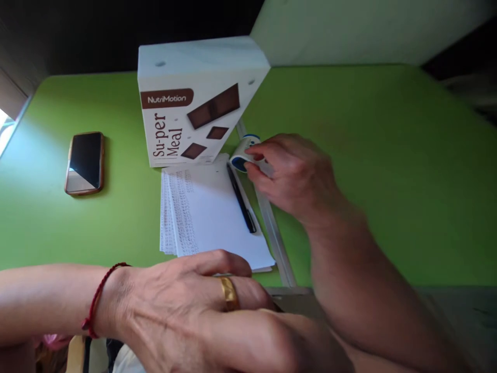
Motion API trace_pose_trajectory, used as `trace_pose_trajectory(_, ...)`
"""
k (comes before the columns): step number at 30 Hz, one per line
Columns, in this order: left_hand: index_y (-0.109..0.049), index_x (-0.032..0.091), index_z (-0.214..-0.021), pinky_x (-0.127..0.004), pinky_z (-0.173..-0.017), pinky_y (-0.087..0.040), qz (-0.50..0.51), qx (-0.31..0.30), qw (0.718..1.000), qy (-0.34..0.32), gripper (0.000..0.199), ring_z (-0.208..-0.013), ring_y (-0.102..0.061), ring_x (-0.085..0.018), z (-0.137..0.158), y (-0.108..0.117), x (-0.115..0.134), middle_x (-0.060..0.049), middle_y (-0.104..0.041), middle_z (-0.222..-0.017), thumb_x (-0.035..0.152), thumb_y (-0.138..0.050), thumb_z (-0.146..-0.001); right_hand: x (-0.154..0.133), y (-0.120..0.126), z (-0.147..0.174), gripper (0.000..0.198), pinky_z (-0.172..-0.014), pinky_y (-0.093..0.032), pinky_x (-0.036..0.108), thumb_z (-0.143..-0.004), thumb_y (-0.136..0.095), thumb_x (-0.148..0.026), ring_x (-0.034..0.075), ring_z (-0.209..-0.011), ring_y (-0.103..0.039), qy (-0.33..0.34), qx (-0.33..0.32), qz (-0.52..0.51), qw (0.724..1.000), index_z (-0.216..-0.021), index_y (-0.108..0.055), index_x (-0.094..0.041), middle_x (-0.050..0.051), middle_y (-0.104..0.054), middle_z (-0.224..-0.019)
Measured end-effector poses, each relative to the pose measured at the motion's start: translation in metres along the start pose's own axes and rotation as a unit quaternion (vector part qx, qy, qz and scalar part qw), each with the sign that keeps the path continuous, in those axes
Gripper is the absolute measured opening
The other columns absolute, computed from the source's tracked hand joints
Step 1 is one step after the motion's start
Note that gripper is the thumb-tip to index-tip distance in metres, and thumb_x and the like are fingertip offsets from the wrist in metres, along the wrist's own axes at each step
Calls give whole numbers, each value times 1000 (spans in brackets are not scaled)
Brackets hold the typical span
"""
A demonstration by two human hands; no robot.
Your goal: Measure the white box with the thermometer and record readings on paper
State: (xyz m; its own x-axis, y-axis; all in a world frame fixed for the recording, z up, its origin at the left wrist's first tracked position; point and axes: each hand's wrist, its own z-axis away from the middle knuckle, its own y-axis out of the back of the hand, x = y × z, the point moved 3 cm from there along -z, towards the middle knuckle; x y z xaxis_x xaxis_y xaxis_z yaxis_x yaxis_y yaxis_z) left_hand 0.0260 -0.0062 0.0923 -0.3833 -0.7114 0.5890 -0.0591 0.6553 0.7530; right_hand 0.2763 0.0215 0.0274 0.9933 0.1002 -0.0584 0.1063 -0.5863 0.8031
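My right hand [293,173] reaches over the green table to a small white cylinder with blue ends [244,151]. Thumb and fingers are closed together at its right side, apparently gripping it; its exact kind is unclear. The cylinder lies beside the bottom corner of a white NutriMotion box [186,114]. Close to the camera, my left hand [202,311] wears a gold ring and a red cord bracelet. Its fingers are curled, with the tips hidden, so what they hold, if anything, cannot be seen. A black pen [243,202] rests on the stacked papers [205,223] between the hands.
A phone in a brown case [84,163] lies on the left of the green table [368,129]. The box stands upright at the papers' far edge. A pale strip [275,238] runs along the tabletop beside the papers. Behind the table are a dark surface and a pale wall.
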Motion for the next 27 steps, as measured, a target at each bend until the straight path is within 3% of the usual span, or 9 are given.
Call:
trace_pose_trajectory(2, -80, 39, -95, -34, -106, -60, -35, -1, 999, -16, 18, -91, -72, -17, 6, -6, -5, 6, -82, -102, 44, -66, -105, 8, -4, -1, 19, -89, -58, 49, -91, -71, -11, 35, -98, -73, -41, 1, 0, 999, -108, -76, -19, 19, -78, -103)
trace_pose_trajectory(6, -77, 33, -91, -39, -98, -60, -146, 83, 981, -95, 15, -90, -70, -18, 20, -7, -10, 3, -81, -111, 34, -68, -103, 21, -8, -2, 35, -95, -55, 50, -83, -83, -12, 37, -109, -70, -108, -18, 14, 994, -116, -74, -18, 21, -76, -113)
trace_pose_trajectory(9, -70, 29, -88, -43, -91, -59, -184, 216, 958, -30, 15, -89, -70, -20, 28, 18, -30, 0, -76, -98, 26, -74, -102, 24, -8, 0, 50, -96, -58, 52, -82, -85, -18, 38, -115, -67, -124, -79, 56, 988, -130, -71, -13, 24, -74, -124)
trace_pose_trajectory(11, -63, 29, -84, -45, -80, -56, -163, 385, 908, -5, 24, -79, -66, -22, 34, 42, -50, -1, -69, -87, 37, -72, -105, 24, -7, 2, 56, -95, -59, 53, -85, -84, -24, 38, -114, -67, -134, -132, 60, 980, -138, -69, -14, 22, -72, -129)
trace_pose_trajectory(13, -62, 29, -88, -45, -77, -52, -152, 545, 823, 53, 30, -78, -61, -22, 44, 61, -74, -2, -61, -82, 46, -60, -113, 25, -5, 3, 55, -95, -60, 54, -87, -83, -26, 38, -113, -68, -152, -164, 47, 973, -140, -70, -15, 22, -72, -130)
trace_pose_trajectory(16, -61, 32, -89, -45, -72, -45, -144, 666, 727, 81, 33, -75, -55, -21, 61, 74, -105, -1, -50, -81, 57, -63, -110, 21, -5, -1, 42, -98, -57, 55, -93, -76, -19, 39, -117, -67, -145, -141, 17, 979, -135, -76, -15, 22, -72, -130)
trace_pose_trajectory(19, -61, 32, -91, -46, -78, -43, -143, 673, 711, 148, 37, -79, -56, -21, 77, 75, -128, 0, -50, -87, 65, -75, -101, 8, -11, -4, 24, -102, -53, 55, -100, -69, -18, 36, -118, -66, -62, -82, -42, 994, -117, -84, -23, 14, -74, -123)
trace_pose_trajectory(21, -59, 32, -89, -46, -75, -41, -126, 716, 666, 168, 42, -75, -53, -20, 89, 72, -136, 1, -46, -81, 69, -75, -99, -3, -20, -4, 20, -101, -51, 53, -102, -67, -19, 32, -110, -65, -15, -60, -70, 996, -102, -86, -27, 10, -73, -110)
trace_pose_trajectory(27, -55, 30, -99, -45, -80, -44, -99, 691, 676, 237, 45, -92, -62, -21, 100, 60, -155, 1, -52, -87, 71, -72, -101, -16, -47, -1, 31, -96, -43, 52, -105, -61, -18, 30, -97, -53, 1, -52, -32, 998, -80, -78, -25, 8, -62, -88)
